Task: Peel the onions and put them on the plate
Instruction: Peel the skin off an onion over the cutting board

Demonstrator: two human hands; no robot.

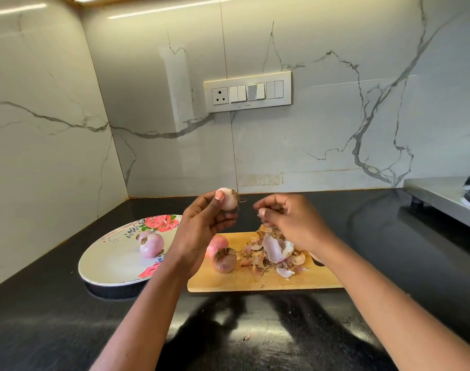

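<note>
— Where were your hands just then?

— Both were raised above the wooden cutting board point(268, 279), forearms reaching in from below. My left hand point(201, 226) was turned palm-up, its fingers and thumb curled round a small peeled onion point(228, 200), pale pink and smooth, with the wiry root tuft pointing right.

— And the right?

— My right hand point(292, 223) hung just beside it, knuckles up, fingertips pinched together on a scrap of papery skin point(261, 212). It was blurred, so I couldn't tell more.

— What lay below?

— A heap of peels point(274, 253), dry tan flakes mixed with glossy pink curls, sat on the board. Two unpeeled onions point(223, 259) were touching each other at its left end. One peeled onion, round and shiny, rested on the plate point(108, 261), a white oval with red roses, on the black speckled counter point(54, 330).
</note>
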